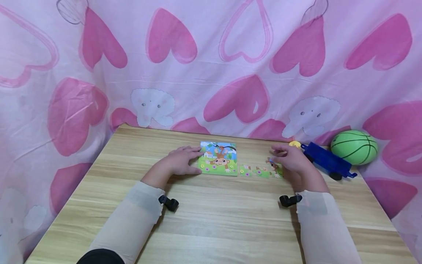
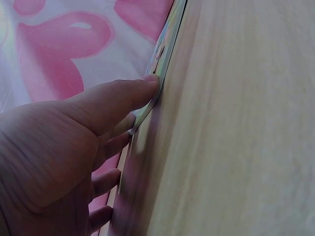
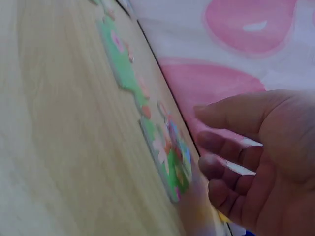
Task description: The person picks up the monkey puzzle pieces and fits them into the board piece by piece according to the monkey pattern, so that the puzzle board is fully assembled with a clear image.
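A square picture puzzle (image 1: 218, 156) showing a monkey lies flat near the table's back edge. My left hand (image 1: 181, 160) rests at its left side, fingers spread and fairly straight. In the left wrist view the thumb touches the edge of the puzzle (image 2: 166, 56). To the right lie loose puzzle pieces with flowers, among them a left piece (image 1: 245, 170), a middle piece (image 1: 262, 172) and a piece with a monkey face (image 1: 274, 167). Over the rightmost pieces hovers my right hand (image 1: 291, 157); in the right wrist view its fingers are loosely bent with nothing between them.
A blue toy cart (image 1: 329, 160) with dark wheels stands right of my right hand. Behind it are a green ball (image 1: 354, 147) and a small yellow toy (image 1: 295, 144). A pink heart-patterned curtain (image 1: 204, 73) hangs along the back of the wooden table (image 1: 230, 220).
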The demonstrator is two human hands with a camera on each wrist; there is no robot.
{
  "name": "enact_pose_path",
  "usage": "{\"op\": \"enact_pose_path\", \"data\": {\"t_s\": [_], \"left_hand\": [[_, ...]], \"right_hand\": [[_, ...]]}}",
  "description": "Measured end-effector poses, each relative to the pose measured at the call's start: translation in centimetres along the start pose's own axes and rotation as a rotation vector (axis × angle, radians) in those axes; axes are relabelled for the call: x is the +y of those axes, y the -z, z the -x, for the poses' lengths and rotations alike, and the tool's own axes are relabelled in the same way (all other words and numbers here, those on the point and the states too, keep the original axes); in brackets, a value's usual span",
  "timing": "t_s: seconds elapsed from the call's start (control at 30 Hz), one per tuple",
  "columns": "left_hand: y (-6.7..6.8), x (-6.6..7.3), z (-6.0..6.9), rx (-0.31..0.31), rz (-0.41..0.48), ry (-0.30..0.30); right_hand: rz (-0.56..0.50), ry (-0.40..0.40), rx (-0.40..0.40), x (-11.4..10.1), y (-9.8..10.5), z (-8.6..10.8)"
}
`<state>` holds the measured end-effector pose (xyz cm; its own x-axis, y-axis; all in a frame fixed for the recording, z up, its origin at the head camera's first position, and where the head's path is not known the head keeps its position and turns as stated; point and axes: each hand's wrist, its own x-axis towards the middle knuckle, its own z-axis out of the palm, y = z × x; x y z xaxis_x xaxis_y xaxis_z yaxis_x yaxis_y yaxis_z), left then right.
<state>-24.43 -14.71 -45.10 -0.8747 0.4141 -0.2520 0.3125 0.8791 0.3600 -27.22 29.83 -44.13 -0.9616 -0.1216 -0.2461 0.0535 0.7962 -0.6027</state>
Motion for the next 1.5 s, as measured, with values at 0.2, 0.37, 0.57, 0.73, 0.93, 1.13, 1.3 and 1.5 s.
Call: {"op": "enact_pose_path", "data": {"t_s": [0.2,0.37,0.57,0.73,0.93,1.13,1.3,1.5], "left_hand": [[0.1,0.0,0.0,0.001,0.008,-0.003],[0.1,0.1,0.1,0.010,0.015,-0.004],[0.1,0.2,0.2,0.010,0.026,-0.003],[0.1,0.2,0.2,0.011,0.025,0.000],[0.0,0.1,0.1,0.010,0.020,0.001],[-0.1,0.0,0.0,0.011,0.019,0.002],[-0.3,-0.2,-0.1,0.011,0.016,0.006],[-0.3,-0.2,-0.2,0.009,0.019,0.010]], "right_hand": [[0.020,0.006,-0.041,1.0,-0.3,-0.2],[0.037,-0.022,-0.024,1.0,-0.4,-0.6],[0.054,-0.044,-0.026,0.7,-0.4,-0.7],[0.111,-0.019,-0.021,0.5,-0.4,-0.8],[0.114,0.031,0.003,0.4,-0.7,-0.8],[0.092,-0.001,0.007,0.4,-1.0,-1.0],[0.089,-0.014,0.001,0.3,-1.0,-1.0],[0.137,0.034,0.001,0.4,-0.9,-0.9]]}}
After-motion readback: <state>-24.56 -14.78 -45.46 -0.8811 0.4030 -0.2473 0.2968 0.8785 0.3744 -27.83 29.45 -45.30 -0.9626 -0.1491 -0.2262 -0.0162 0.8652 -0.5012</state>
